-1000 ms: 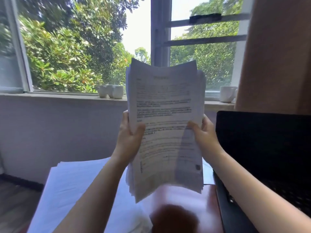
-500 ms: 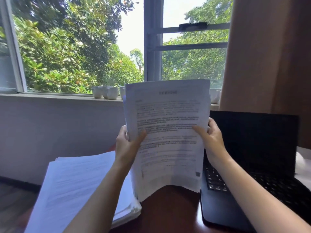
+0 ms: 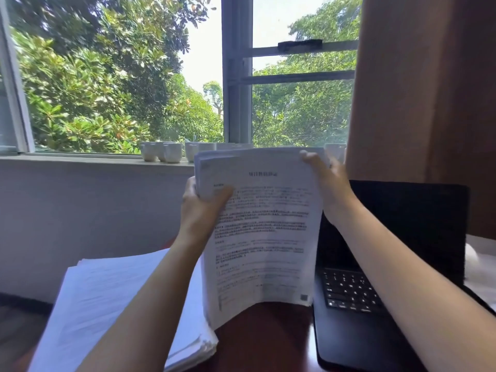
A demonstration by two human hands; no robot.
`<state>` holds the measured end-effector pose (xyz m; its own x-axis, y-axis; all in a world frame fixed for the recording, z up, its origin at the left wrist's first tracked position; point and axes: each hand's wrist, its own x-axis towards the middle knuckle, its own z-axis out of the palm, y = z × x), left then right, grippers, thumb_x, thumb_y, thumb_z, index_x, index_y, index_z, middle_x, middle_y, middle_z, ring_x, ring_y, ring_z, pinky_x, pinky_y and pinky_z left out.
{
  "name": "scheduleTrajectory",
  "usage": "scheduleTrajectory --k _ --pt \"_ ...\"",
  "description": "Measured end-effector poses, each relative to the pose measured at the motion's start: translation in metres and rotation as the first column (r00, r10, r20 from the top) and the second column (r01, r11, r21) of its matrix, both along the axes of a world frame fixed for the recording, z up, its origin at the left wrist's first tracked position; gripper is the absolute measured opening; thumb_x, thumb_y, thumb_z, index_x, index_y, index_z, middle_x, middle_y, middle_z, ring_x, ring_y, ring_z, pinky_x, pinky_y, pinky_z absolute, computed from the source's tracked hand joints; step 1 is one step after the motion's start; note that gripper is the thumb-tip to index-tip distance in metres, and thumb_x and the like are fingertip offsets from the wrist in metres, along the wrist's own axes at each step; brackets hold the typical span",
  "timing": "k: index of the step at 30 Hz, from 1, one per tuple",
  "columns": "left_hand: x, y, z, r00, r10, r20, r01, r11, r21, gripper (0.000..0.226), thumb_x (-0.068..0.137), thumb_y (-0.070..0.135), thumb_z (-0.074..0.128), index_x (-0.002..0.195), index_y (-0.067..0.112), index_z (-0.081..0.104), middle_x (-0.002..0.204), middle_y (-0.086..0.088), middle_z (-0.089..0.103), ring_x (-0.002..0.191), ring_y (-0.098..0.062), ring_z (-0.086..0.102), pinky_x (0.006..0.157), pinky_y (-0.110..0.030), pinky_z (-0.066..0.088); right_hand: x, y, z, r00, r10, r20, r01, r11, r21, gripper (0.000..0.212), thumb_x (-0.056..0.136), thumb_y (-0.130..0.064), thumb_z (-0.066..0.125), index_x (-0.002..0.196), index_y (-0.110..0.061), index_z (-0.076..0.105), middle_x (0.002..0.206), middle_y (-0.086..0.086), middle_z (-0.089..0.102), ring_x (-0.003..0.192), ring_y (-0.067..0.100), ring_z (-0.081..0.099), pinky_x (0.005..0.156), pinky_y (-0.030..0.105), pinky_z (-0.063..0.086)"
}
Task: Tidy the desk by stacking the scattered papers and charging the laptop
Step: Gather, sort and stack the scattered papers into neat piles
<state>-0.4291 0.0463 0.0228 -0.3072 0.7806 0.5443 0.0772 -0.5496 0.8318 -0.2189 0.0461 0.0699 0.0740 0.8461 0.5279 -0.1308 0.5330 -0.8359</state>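
Note:
A thick sheaf of printed papers (image 3: pixel 264 237) stands upright with its lower edge on the dark wooden desk (image 3: pixel 268 342). My left hand (image 3: pixel 200 208) grips its upper left edge, thumb across the front page. My right hand (image 3: pixel 326 181) holds the upper right corner, fingers over the top edge. A second stack of white papers (image 3: pixel 112 304) lies flat on the desk to the left, under my left forearm. An open black laptop (image 3: pixel 357 304) sits to the right, its screen dark. No charger or cable is in view.
Several white cups (image 3: pixel 163 153) line the window sill behind the papers. A brown curtain (image 3: pixel 424 103) hangs at the right. Something white (image 3: pixel 480 267) lies on the desk right of the laptop. The desk's left edge drops to the floor (image 3: pixel 16 323).
The sheaf has come down from mid-air until its lower edge rests on the desk. Both hands have slid up toward its top corners.

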Motion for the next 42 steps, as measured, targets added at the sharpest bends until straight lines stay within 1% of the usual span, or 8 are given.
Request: scheduleTrajectory --k 6,14,17,21,28,33,38,42 --pt "0.002 -0.003 0.009 0.999 0.036 -0.015 -0.035 0.998 0.048 0.031 0.072 0.03 0.077 0.088 0.03 0.051 0.088 0.008 0.062 0.078 -0.009 0.06 0.073 -0.035 0.05 -0.008 0.007 0.016 0.976 -0.208 -0.055 0.199 0.97 -0.139 0.036 0.07 -0.049 0.065 0.065 -0.02 0.045 0.076 0.008 0.047 0.071 0.024 0.045 0.066 0.036 0.034" --pt "0.007 -0.005 0.004 0.993 0.07 -0.095 -0.062 0.995 0.083 0.043 0.069 0.035 0.074 0.1 0.024 0.047 0.093 0.004 0.064 0.086 -0.018 0.066 0.081 -0.045 0.056 -0.014 0.002 0.016 0.97 -0.234 0.07 0.238 0.97 -0.045 0.016 0.09 -0.018 0.052 0.075 -0.017 0.055 0.073 0.004 0.053 0.073 0.022 0.052 0.066 0.035 0.043" --pt "0.005 -0.005 0.001 1.0 0.002 -0.023 0.0 0.998 0.061 0.033 0.067 0.04 0.068 0.092 0.027 0.051 0.093 0.0 0.066 0.085 -0.017 0.066 0.079 -0.044 0.056 -0.014 0.005 0.013 0.972 -0.22 0.084 0.22 0.975 0.01 0.012 0.09 -0.03 0.056 0.092 -0.019 0.056 0.092 0.005 0.058 0.091 0.024 0.058 0.076 0.037 0.048" --pt "0.003 -0.008 -0.026 0.997 0.02 -0.078 -0.018 1.0 0.019 0.038 0.065 0.052 0.066 0.093 0.03 0.052 0.091 0.01 0.065 0.082 -0.002 0.065 0.072 -0.03 0.053 -0.005 0.01 -0.02 0.96 -0.035 0.276 0.029 0.999 0.026 0.086 0.069 -0.061 0.072 0.138 -0.039 0.027 0.148 0.006 0.036 0.132 0.024 0.04 0.103 0.049 0.04" --pt "0.014 -0.011 -0.08 0.985 0.154 -0.076 -0.156 0.987 -0.02 0.012 0.094 0.02 0.057 0.089 0.026 0.048 0.086 0.014 0.062 0.082 0.0 0.06 0.076 -0.033 0.048 0.005 0.029 -0.123 0.971 -0.057 0.232 0.059 0.998 -0.001 0.031 0.086 -0.005 0.063 0.113 -0.017 0.056 0.116 0.012 0.06 0.104 0.021 0.061 0.083 0.032 0.054" --pt "0.009 -0.006 -0.07 0.981 0.152 -0.119 -0.156 0.988 -0.021 0.009 0.094 0.021 0.054 0.088 0.026 0.049 0.082 0.017 0.066 0.084 -0.009 0.064 0.08 -0.04 0.052 0.003 0.035 -0.111 0.909 -0.15 0.388 0.151 0.988 0.029 0.021 0.089 -0.007 0.06 0.087 -0.027 0.063 0.092 0.0 0.069 0.09 0.021 0.066 0.077 0.036 0.053" --pt "-0.025 -0.01 -0.031 0.999 0.029 -0.027 -0.033 0.987 -0.157 0.006 0.096 0.01 0.052 0.1 0.014 0.054 0.103 -0.011 0.066 0.096 -0.03 0.065 0.087 -0.044 0.054 -0.012 0.039 -0.068 0.947 0.147 0.286 -0.115 0.986 -0.124 0.028 0.082 -0.007 0.07 0.108 -0.002 0.061 0.101 0.013 0.069 0.083 0.019 0.069 0.074 0.031 0.058" --pt "-0.063 -0.014 -0.016 0.999 0.027 0.025 -0.018 0.954 -0.3 0.01 0.098 0.006 0.047 0.094 0.006 0.057 0.09 -0.016 0.063 0.071 -0.027 0.062 0.061 -0.032 0.057 -0.048 0.045 -0.058 0.928 0.329 0.173 -0.278 0.923 -0.265 0.023 0.086 0.004 0.06 0.109 0.006 0.057 0.092 0.014 0.068 0.069 0.017 0.07 0.068 0.029 0.058"
